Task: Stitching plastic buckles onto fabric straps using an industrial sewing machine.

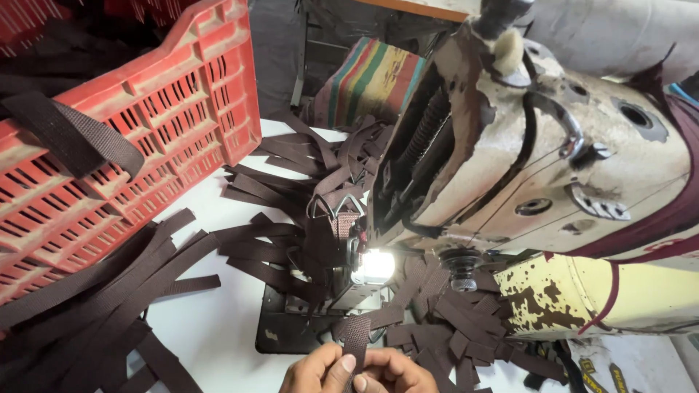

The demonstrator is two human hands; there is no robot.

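Observation:
At the bottom edge my left hand (pixel 314 371) and my right hand (pixel 397 372) meet, fingers pinched together on one short brown webbing strap (pixel 356 336). The strap rises from my fingertips toward the lit needle area (pixel 375 266) of a worn cream sewing machine (pixel 553 153). A metal buckle (pixel 336 207) with brown strap through it hangs just behind the needle. Only the fingers and knuckles of both hands show.
A red plastic crate (pixel 145 138) stands at left with a wide dark strap (pixel 73 135) draped over its rim. Several cut brown strap pieces (pixel 284 182) litter the white table (pixel 218 327). A striped cushion (pixel 371 76) sits behind.

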